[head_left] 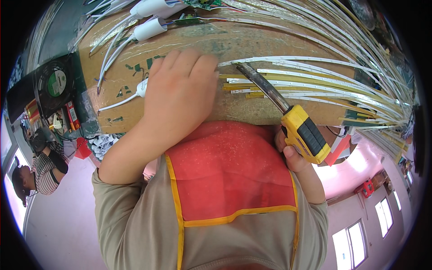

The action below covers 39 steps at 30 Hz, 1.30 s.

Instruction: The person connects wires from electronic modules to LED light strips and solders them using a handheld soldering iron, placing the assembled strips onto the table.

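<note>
My left hand (182,85) lies over the cardboard board, its fingers curled down and a little blurred. What they grip is hidden under the knuckles. A white cylindrical cap (141,87) with a white cable (118,103) sticks out beside that hand. My right hand (294,157), partly behind the handle, is wrapped round a yellow and black soldering iron (306,135). Its dark tip rests at or just over the end of a white LED strip (256,59), right of my left fingers. More LED strips (306,85) fan out to the right beneath the iron's metal shaft.
White caps (150,29) with cables and green circuit boards (202,4) lie at the far side of the cardboard (252,108). A black fan (56,83) stands at the left. A co-worker in a striped shirt (47,168) is farther left. Long strips crowd the right side.
</note>
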{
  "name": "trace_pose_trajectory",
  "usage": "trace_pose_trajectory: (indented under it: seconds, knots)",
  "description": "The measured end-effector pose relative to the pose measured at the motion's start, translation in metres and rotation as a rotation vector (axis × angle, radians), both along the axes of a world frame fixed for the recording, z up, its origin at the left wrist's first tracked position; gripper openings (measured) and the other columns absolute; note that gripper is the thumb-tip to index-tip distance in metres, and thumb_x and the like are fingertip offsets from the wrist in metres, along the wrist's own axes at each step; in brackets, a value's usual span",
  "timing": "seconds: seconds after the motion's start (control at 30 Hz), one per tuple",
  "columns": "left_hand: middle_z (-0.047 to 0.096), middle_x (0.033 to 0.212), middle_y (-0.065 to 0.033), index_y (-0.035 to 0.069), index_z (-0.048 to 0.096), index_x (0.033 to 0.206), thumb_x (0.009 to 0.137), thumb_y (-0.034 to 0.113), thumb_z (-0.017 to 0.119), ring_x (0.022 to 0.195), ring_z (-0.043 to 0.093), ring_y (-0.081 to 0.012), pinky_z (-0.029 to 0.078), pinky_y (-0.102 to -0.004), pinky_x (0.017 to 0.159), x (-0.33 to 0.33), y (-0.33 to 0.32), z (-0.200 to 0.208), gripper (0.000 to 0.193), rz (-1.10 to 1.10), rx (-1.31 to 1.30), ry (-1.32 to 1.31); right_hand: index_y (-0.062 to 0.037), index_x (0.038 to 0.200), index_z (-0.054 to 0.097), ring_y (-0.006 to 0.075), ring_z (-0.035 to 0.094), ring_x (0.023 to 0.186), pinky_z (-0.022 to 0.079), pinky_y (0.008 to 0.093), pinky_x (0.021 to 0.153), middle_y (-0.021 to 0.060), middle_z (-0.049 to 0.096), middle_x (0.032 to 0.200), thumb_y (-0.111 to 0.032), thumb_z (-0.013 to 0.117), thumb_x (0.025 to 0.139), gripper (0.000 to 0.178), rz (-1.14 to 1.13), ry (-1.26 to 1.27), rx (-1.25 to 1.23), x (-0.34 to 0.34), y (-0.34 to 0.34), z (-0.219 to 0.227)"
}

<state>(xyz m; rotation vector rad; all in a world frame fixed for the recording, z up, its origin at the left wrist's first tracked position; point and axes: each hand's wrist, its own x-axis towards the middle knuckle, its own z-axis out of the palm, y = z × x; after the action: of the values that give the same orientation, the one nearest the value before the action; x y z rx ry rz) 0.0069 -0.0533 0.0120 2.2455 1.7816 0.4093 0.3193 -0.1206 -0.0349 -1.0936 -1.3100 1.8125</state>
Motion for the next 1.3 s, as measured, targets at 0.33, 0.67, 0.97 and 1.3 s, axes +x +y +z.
trace_pose_trajectory:
  seconds: [0.33,0.67,0.97,1.3]
  knots:
    - [0.063,0.101,-0.0056,0.008,0.067,0.092,0.080,0.006,0.072,0.094,0.061,-0.0300,0.047,-0.0409,0.083,-0.013,-0.003,0.001,0.014,-0.075,-0.051,-0.037,-0.0010,0.099,0.056,0.0168,0.053,0.064,0.044,0.0300,0.059,0.0046,0.055,0.077,-0.013,0.070,0.089,0.021,0.004,0.070,0.004,-0.001,0.001,-0.003]
    - [0.066,0.106,-0.0088,0.008,0.063,0.094,0.083,0.006,0.071,0.098,0.062,-0.0321,0.046,-0.0430,0.087,-0.016,0.004,-0.006,0.014,-0.058,0.007,-0.154,-0.0041,0.087,0.060,0.0205,0.054,0.063,0.044,0.0328,0.059,0.0049,0.057,0.073,-0.015,0.070,0.087,0.015,0.008,-0.039,0.016,-0.002,0.005,0.003]
    - [0.068,0.097,-0.0080,0.008,0.066,0.096,0.085,0.007,0.070,0.096,0.064,-0.0298,0.047,-0.0411,0.084,-0.017,0.011,-0.008,0.012,-0.155,0.053,-0.068,-0.0047,0.087,0.059,0.0222,0.054,0.064,0.043,0.0342,0.060,0.0053,0.056,0.074,-0.018,0.071,0.088,0.017,0.032,-0.094,0.027,0.000,0.003,0.004]
    - [0.063,0.093,-0.0062,0.009,0.065,0.093,0.081,0.009,0.068,0.090,0.062,-0.0276,0.047,-0.0404,0.080,-0.013,0.012,-0.015,0.012,-0.142,0.103,-0.038,-0.0029,0.092,0.060,0.0222,0.055,0.065,0.044,0.0337,0.062,0.0065,0.058,0.076,-0.016,0.070,0.088,0.017,0.036,-0.094,0.040,-0.001,0.003,0.004]
